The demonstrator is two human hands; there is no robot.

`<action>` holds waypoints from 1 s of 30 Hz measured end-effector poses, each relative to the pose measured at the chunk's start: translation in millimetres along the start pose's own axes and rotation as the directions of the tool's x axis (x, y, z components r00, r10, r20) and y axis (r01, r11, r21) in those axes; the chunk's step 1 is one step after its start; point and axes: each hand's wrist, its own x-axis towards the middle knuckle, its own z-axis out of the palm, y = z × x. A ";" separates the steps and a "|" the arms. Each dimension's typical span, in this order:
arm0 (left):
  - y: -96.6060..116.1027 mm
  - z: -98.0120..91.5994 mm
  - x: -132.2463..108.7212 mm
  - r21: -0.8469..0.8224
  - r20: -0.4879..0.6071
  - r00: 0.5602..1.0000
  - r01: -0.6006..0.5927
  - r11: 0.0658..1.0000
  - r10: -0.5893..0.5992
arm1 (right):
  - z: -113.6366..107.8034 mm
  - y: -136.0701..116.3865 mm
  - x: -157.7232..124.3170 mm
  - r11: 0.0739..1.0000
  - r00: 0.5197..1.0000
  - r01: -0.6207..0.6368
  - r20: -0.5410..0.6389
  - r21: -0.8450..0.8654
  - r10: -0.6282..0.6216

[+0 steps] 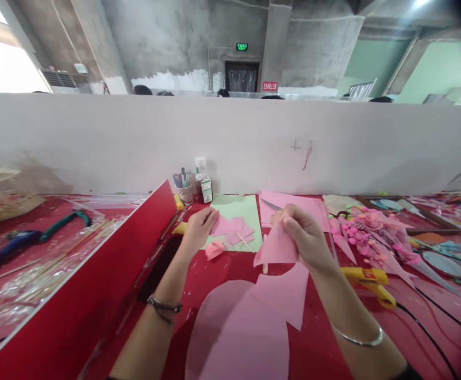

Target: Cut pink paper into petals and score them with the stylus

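Note:
My right hand (pixel 299 232) is closed, pinching a cut piece of pink paper (pixel 275 247) that hangs above the table. Just behind it a grey blade, perhaps of scissors (pixel 270 204), shows over a pink sheet; its other end is hidden by the hand. My left hand (pixel 201 224) has its fingers pinched at the edge of a small pink paper piece (pixel 223 226) over a pale green sheet (pixel 236 205). Below both hands lie a large rounded pink paper (pixel 236 327) and an angular pink offcut (pixel 283 290). A crumpled pink scrap (pixel 214 249) sits near my left wrist.
A red upright divider (pixel 95 274) runs along the left. A pen cup (pixel 184 191) and a bottle (pixel 203 182) stand by the white partition (pixel 230 137). On the right are a yellow glue gun (pixel 368 279) with a cord and a pile of pink paper cones (pixel 376 232).

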 end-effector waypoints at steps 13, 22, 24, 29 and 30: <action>30.9 39.3 -11.0 -0.176 0.127 0.992 0.006 0.984 0.016 | 35.7 45.5 7.3 0.906 0.996 -0.014 -0.084 -0.423 -0.024; 39.7 19.9 -15.0 -0.059 0.280 0.960 0.039 0.998 -0.021 | 31.3 42.6 4.3 0.787 1.000 -0.028 -0.027 -0.617 0.014; 42.6 15.5 -15.4 -0.029 0.291 0.957 0.006 1.000 0.003 | 27.1 39.5 5.8 0.860 0.997 -0.036 0.034 -0.510 0.062; 48.9 12.2 -16.2 0.009 0.279 0.959 -0.065 0.998 0.060 | 16.5 33.0 7.0 0.949 0.942 -0.095 0.282 -0.301 0.183; 49.7 12.9 -16.4 0.012 0.278 0.958 -0.073 0.997 0.067 | 15.7 32.2 6.5 0.951 0.932 -0.103 0.306 -0.290 0.194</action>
